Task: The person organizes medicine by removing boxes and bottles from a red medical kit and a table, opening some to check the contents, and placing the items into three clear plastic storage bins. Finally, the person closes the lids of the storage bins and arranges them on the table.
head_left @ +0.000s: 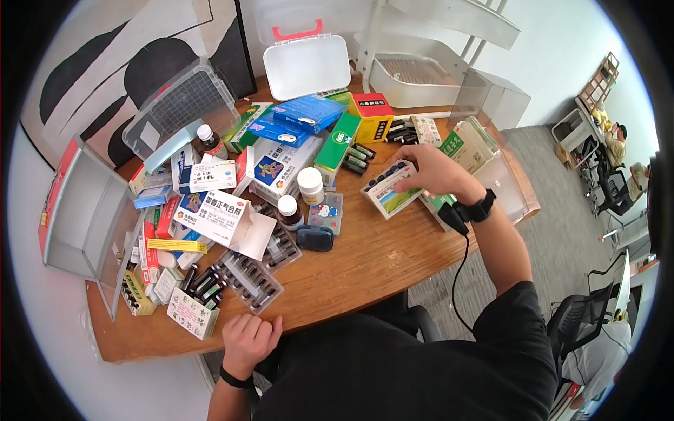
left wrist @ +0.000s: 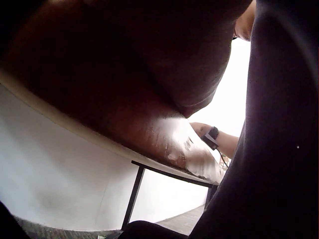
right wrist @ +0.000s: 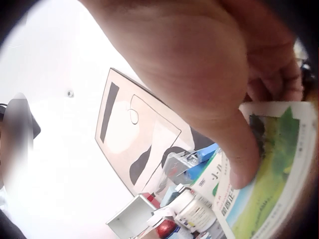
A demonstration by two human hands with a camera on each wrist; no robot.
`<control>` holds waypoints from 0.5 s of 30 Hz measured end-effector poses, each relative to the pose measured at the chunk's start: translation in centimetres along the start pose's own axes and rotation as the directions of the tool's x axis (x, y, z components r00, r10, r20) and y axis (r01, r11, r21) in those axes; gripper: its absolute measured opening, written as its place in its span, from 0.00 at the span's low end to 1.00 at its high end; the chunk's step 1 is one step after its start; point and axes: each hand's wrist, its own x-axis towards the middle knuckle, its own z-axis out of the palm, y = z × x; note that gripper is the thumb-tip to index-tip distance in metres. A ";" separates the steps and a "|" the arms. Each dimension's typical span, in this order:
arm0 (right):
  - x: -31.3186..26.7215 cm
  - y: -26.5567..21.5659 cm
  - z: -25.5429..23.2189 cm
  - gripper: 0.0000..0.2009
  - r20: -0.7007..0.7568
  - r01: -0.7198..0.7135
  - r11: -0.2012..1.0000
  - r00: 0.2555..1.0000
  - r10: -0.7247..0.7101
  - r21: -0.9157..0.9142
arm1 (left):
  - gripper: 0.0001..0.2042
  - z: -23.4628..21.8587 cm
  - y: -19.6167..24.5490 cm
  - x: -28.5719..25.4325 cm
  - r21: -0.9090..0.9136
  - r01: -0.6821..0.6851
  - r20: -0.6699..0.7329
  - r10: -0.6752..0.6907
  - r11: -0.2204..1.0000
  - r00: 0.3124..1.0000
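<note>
My right hand [head_left: 434,170] grips a small medicine box [head_left: 394,199] above the right part of the wooden table. Dark round bottle caps show along the box's upper side. In the right wrist view the thumb presses on the green and yellow printed face of the box [right wrist: 279,174]. My left hand [head_left: 249,340] rests at the table's front edge with fingers loosely curled, holding nothing. Nearest to it are a white patterned carton [head_left: 192,313] and a clear tray of small dark bottles [head_left: 250,281].
Medicine boxes and bottles crowd the left and middle of the table [head_left: 365,263]. A dark oval case [head_left: 314,238] lies beside a white pill bottle [head_left: 309,185]. Clear bins stand at the left and back, a white rack [head_left: 414,77] at the back right. People sit far right.
</note>
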 end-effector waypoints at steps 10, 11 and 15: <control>-10.7 -5.2 14.1 0.25 -0.343 0.323 0.920 0.909 -0.237 0.221 | 0.23 -1.0 3.4 4.6 -0.263 0.018 -0.029 -0.027 0.965 0.999; -11.1 -5.2 15.6 0.25 -0.367 0.368 0.903 0.889 -0.273 0.221 | 0.27 -0.6 4.1 5.0 -0.365 0.114 0.011 -0.118 0.924 0.993; -11.0 -5.0 18.8 0.27 -0.368 0.415 0.871 0.877 -0.307 0.263 | 0.34 1.0 5.2 7.2 -0.565 0.257 0.069 -0.266 0.784 0.962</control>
